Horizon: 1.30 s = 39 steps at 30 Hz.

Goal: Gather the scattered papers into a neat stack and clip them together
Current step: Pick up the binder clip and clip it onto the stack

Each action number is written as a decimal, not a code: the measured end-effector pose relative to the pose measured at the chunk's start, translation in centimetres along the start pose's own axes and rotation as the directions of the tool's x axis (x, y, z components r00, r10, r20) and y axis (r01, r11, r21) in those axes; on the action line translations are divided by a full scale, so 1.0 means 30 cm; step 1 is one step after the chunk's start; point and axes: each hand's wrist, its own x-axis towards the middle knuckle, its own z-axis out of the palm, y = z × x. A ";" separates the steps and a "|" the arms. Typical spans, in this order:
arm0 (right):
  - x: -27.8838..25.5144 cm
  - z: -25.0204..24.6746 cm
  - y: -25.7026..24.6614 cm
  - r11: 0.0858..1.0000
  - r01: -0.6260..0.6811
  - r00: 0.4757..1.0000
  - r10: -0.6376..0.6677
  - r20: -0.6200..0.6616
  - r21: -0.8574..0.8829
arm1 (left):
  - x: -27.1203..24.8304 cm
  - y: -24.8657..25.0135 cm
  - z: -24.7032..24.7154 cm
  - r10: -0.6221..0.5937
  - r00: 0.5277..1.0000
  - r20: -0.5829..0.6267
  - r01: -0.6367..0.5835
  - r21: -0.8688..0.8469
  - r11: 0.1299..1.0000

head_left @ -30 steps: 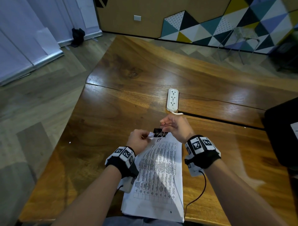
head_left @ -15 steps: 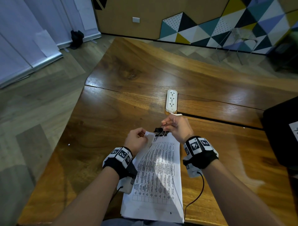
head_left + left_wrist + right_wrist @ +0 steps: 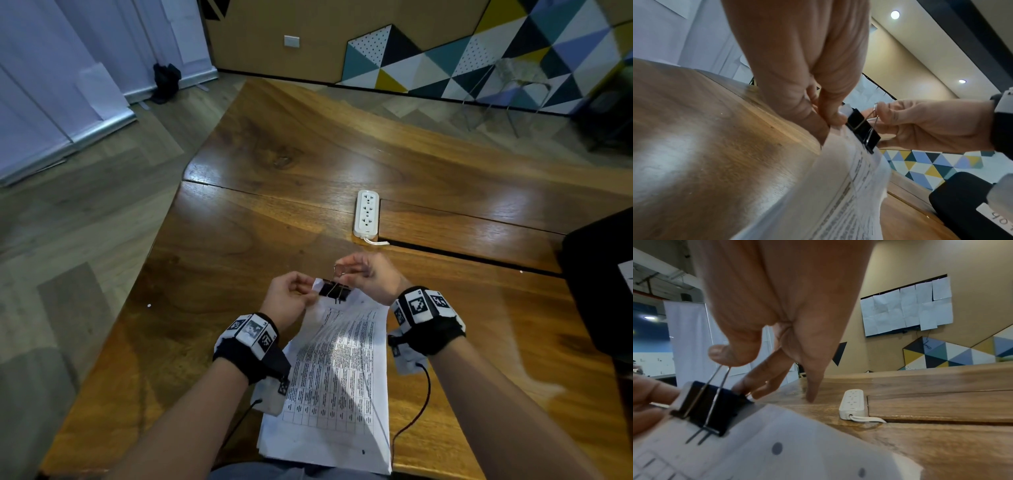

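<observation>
A stack of printed white papers (image 3: 337, 377) lies on the wooden table (image 3: 212, 260), its far end lifted a little. A black binder clip (image 3: 335, 290) (image 3: 863, 128) (image 3: 711, 407) sits clamped on the stack's far edge. My left hand (image 3: 291, 294) (image 3: 826, 120) pinches the far left corner of the papers just beside the clip. My right hand (image 3: 356, 270) (image 3: 735, 360) pinches the clip's upper wire handle, raised off the clip; the lower handle lies flat on the page. Its other fingers point down towards the table.
A white power strip (image 3: 366, 214) (image 3: 853, 402) lies just beyond my hands, at a seam in the table. A black object (image 3: 603, 284) sits at the right edge of the table. The table's left edge drops to the floor.
The clip now sits clamped on the papers' far edge. My right fingers have shifted from squeezing both handles to holding only the upper wire handle. The left hand keeps its hold on the corner.
</observation>
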 end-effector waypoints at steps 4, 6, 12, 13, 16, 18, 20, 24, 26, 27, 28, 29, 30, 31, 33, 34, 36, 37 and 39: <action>0.003 -0.003 0.014 1.000 0.010 0.997 -0.010 0.072 -0.006 | -0.007 0.014 -0.007 0.029 0.994 0.101 -0.032 0.020 0.999; 0.002 0.013 0.018 0.999 0.053 0.998 -0.053 0.035 0.003 | 0.000 0.022 0.000 0.089 0.992 0.085 -0.100 0.140 0.985; -0.045 0.087 0.033 0.928 0.286 0.872 -0.355 -0.338 -0.237 | 0.041 0.059 0.014 0.141 0.985 -0.101 -0.121 0.178 0.977; -0.061 0.106 0.042 0.837 0.346 0.812 -0.494 -0.311 -0.424 | 0.043 0.064 0.012 0.128 0.981 -0.143 -0.104 0.165 0.981; -0.102 0.164 0.090 0.538 0.476 0.667 -0.736 -0.113 -0.696 | 0.034 0.072 0.009 0.129 0.974 -0.185 -0.086 0.222 0.971; -0.112 0.176 0.112 0.463 0.521 0.627 -0.778 -0.046 -0.717 | 0.023 0.058 0.009 0.132 0.979 -0.156 -0.086 0.271 0.959; -0.109 0.186 0.126 0.405 0.551 0.610 -0.792 0.020 -0.730 | 0.022 0.020 -0.002 0.081 0.985 -0.150 -0.045 0.225 0.973; -0.106 0.225 0.155 0.380 0.589 0.681 -0.709 0.185 -0.713 | 0.025 -0.036 -0.028 -0.025 0.984 -0.176 0.046 0.120 0.992; -0.107 0.243 0.181 0.376 0.602 0.718 -0.640 0.272 -0.705 | 0.030 -0.039 -0.036 -0.025 0.979 -0.202 0.045 0.096 0.994; -0.104 0.244 0.187 0.377 0.601 0.726 -0.626 0.284 -0.705 | 0.030 -0.032 -0.039 -0.006 0.980 -0.198 0.030 0.117 0.993; -0.100 0.237 0.181 0.392 0.592 0.735 -0.622 0.272 -0.704 | 0.027 -0.020 -0.042 0.024 0.984 -0.179 0.006 0.165 0.986; -0.094 0.227 0.165 0.403 0.581 0.733 -0.636 0.240 -0.707 | 0.022 -0.008 -0.045 0.062 0.987 -0.147 -0.028 0.222 0.975; -0.086 0.213 0.144 0.414 0.562 0.725 -0.664 0.185 -0.716 | 0.017 0.003 -0.049 0.110 0.988 -0.105 -0.077 0.276 0.958; -0.078 0.195 0.116 0.441 0.530 0.716 -0.690 0.103 -0.724 | 0.008 0.017 -0.053 0.154 0.986 -0.060 -0.127 0.319 0.939; -0.064 0.162 0.070 0.571 0.413 0.769 -0.636 -0.064 -0.709 | -0.015 0.042 -0.054 0.246 0.969 -0.002 -0.227 0.377 0.898; -0.059 0.151 0.057 0.631 0.370 0.823 -0.563 -0.074 -0.682 | -0.027 0.054 -0.047 0.298 0.954 0.011 -0.277 0.403 0.872; -0.046 0.158 0.044 0.680 0.363 0.890 -0.455 0.021 -0.637 | -0.055 0.093 -0.020 0.364 0.930 0.043 -0.338 0.484 0.807; -0.043 0.166 0.042 0.693 0.373 0.893 -0.450 0.034 -0.617 | -0.072 0.121 -0.004 0.384 0.922 0.051 -0.350 0.534 0.770; -0.050 0.167 0.036 0.749 0.374 0.875 -0.480 -0.059 -0.547 | -0.095 0.171 0.010 0.439 0.896 0.059 -0.383 0.602 0.701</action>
